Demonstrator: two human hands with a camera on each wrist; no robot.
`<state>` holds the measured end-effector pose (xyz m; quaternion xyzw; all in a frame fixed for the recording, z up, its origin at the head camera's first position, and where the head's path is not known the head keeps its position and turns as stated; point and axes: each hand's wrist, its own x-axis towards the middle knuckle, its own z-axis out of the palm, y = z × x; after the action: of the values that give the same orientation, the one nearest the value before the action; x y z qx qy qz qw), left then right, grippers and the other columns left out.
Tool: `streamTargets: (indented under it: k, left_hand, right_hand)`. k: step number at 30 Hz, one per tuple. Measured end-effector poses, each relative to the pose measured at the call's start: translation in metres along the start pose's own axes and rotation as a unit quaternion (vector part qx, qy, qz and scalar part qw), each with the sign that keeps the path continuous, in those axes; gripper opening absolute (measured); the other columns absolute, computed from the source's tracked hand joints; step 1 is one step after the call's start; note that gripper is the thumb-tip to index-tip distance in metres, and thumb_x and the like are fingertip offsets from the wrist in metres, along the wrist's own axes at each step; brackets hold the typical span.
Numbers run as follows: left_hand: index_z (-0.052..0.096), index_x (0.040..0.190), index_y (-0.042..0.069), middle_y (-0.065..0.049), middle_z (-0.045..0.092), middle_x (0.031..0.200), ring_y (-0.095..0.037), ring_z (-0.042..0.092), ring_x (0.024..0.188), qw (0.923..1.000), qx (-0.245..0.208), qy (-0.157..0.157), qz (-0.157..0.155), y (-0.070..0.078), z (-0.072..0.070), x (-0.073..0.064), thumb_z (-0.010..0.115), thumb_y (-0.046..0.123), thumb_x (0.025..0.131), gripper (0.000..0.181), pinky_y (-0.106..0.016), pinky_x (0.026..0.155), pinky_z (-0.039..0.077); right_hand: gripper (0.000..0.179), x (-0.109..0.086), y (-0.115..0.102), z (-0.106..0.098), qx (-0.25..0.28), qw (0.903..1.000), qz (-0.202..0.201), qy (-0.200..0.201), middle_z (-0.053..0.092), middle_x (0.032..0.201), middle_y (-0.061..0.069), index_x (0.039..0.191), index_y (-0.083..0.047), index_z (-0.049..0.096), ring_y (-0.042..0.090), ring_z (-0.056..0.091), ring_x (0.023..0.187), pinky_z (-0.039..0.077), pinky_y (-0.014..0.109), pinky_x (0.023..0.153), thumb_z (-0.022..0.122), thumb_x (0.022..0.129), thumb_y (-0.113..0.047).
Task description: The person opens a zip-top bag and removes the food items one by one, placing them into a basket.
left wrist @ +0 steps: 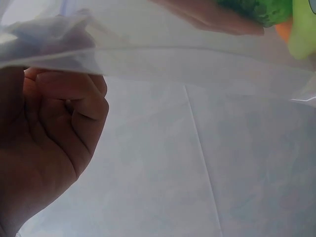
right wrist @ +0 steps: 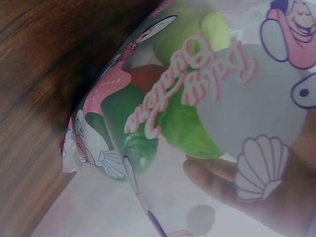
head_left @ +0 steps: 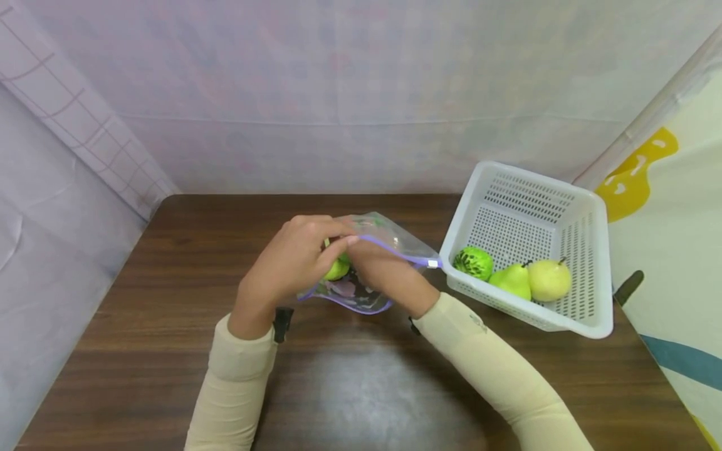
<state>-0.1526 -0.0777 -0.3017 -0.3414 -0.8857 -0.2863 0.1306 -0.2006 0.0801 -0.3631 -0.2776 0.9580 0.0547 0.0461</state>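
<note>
A clear zip bag (head_left: 403, 237) with a purple zip edge and printed cartoon pictures is on the table, its mouth open. My left hand (head_left: 296, 254) pinches the bag's upper edge between thumb and fingers. My right hand (head_left: 389, 269) reaches inside the bag, its fingers fairly straight. Through the film in the right wrist view, its fingertips (right wrist: 197, 173) lie beside a bumpy green fruit (right wrist: 190, 133). A dark green pepper-like piece (right wrist: 131, 143) and a paler green one (right wrist: 185, 39) lie deeper in the bag. Print and glare partly hide the contents.
To the right stands a white perforated basket (head_left: 600, 250). Inside it are a green dark-marked fruit (head_left: 474, 263), a green pear (head_left: 513, 280) and a pale yellow round pear (head_left: 549, 280). A white slider (head_left: 432, 264) sits on the bag's zip beside the basket.
</note>
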Motion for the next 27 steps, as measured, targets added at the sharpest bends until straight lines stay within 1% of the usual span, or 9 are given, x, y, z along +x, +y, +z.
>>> streamTargets:
  k: [3, 5, 7, 11, 15, 18, 22, 25, 27]
  left_hand:
    - [0.075, 0.119, 0.008, -0.009, 0.073, 0.120, -0.019, 0.070, 0.103, 1.0000, -0.001, 0.000, 0.002, -0.001, 0.000, 0.000, 0.062, 0.024, 0.102, 0.027, -0.035, 0.079, 0.054]
    - [0.074, 0.120, 0.008, -0.009, 0.072, 0.122, -0.021, 0.069, 0.110, 1.0000, -0.001, 0.000, 0.002, -0.001, 0.001, 0.001, 0.063, 0.024, 0.101, 0.028, -0.037, 0.082, 0.055]
    - [0.074, 0.120, 0.008, -0.008, 0.073, 0.120, -0.021, 0.069, 0.109, 1.0000, -0.001, 0.001, 0.004, -0.001, 0.001, 0.000, 0.063, 0.024, 0.101, 0.027, -0.038, 0.083, 0.056]
    - [0.076, 0.116, 0.009, -0.005, 0.075, 0.113, -0.017, 0.070, 0.098, 0.9999, -0.005, 0.003, 0.009, 0.000, 0.001, 0.000, 0.064, 0.023, 0.101, 0.024, -0.036, 0.081, 0.056]
    - [0.077, 0.112, 0.012, -0.002, 0.075, 0.107, -0.013, 0.068, 0.091, 0.9998, -0.014, 0.004, 0.011, 0.000, 0.000, 0.000, 0.062, 0.023, 0.102, 0.021, -0.034, 0.079, 0.055]
    - [0.077, 0.110, 0.013, -0.002, 0.075, 0.105, -0.013, 0.068, 0.089, 0.9998, -0.018, 0.006, 0.009, -0.001, 0.000, -0.001, 0.062, 0.023, 0.102, 0.020, -0.034, 0.079, 0.055]
    - [0.077, 0.110, 0.013, -0.001, 0.074, 0.102, -0.013, 0.066, 0.083, 0.9998, -0.016, 0.006, 0.006, -0.001, 0.000, -0.001, 0.062, 0.022, 0.102, 0.020, -0.033, 0.075, 0.054]
    - [0.077, 0.110, 0.013, -0.001, 0.073, 0.097, -0.012, 0.060, 0.074, 0.9999, -0.012, 0.006, 0.002, 0.000, -0.001, -0.001, 0.062, 0.022, 0.102, 0.020, -0.030, 0.068, 0.051]
    - [0.077, 0.111, 0.013, -0.001, 0.071, 0.093, -0.012, 0.056, 0.069, 0.9999, -0.010, 0.008, -0.002, 0.000, -0.001, -0.001, 0.062, 0.023, 0.102, 0.020, -0.029, 0.063, 0.048]
  right_hand:
    - [0.062, -0.006, 0.000, 0.001, -0.045, 0.9979, -0.030, 0.035, 0.064, 0.125, 0.006, 0.139, -0.008, 0.053, 0.020, 0.061, 0.107, 0.050, 0.028, 0.097, 0.073, 0.080, -0.004]
    - [0.060, -0.010, 0.000, 0.002, -0.090, 0.9921, -0.048, 0.073, 0.064, 0.128, 0.006, 0.138, -0.008, 0.054, 0.020, 0.061, 0.112, 0.048, 0.029, 0.101, 0.073, 0.082, -0.009]
    - [0.055, -0.015, 0.000, 0.002, -0.135, 0.9821, -0.061, 0.116, 0.064, 0.126, 0.007, 0.135, -0.007, 0.055, 0.021, 0.061, 0.111, 0.049, 0.029, 0.100, 0.073, 0.083, -0.013]
    - [0.044, -0.022, -0.002, 0.000, -0.170, 0.9682, -0.077, 0.166, 0.067, 0.113, 0.004, 0.126, -0.007, 0.060, 0.018, 0.062, 0.101, 0.051, 0.026, 0.090, 0.072, 0.085, -0.017]
    - [0.035, -0.028, -0.005, -0.005, -0.131, 0.9740, -0.079, 0.167, 0.067, 0.103, 0.001, 0.118, -0.008, 0.063, 0.015, 0.061, 0.093, 0.051, 0.024, 0.082, 0.072, 0.085, -0.015]
    - [0.035, -0.032, -0.006, -0.010, -0.081, 0.9816, -0.071, 0.158, 0.068, 0.103, 0.000, 0.121, -0.010, 0.064, 0.015, 0.061, 0.090, 0.052, 0.023, 0.078, 0.071, 0.086, -0.010]
    - [0.035, -0.037, -0.006, -0.015, -0.016, 0.9889, -0.045, 0.141, 0.069, 0.099, -0.002, 0.122, -0.014, 0.065, 0.014, 0.062, 0.079, 0.053, 0.023, 0.065, 0.069, 0.088, -0.008]
    - [0.032, -0.042, -0.006, -0.019, 0.005, 0.9902, -0.028, 0.136, 0.068, 0.095, -0.002, 0.119, -0.015, 0.066, 0.015, 0.062, 0.075, 0.055, 0.027, 0.059, 0.069, 0.088, -0.008]
    - [0.033, -0.046, -0.006, -0.021, 0.002, 0.9893, -0.026, 0.143, 0.068, 0.098, 0.000, 0.119, -0.015, 0.065, 0.017, 0.063, 0.078, 0.057, 0.031, 0.060, 0.069, 0.087, -0.008]
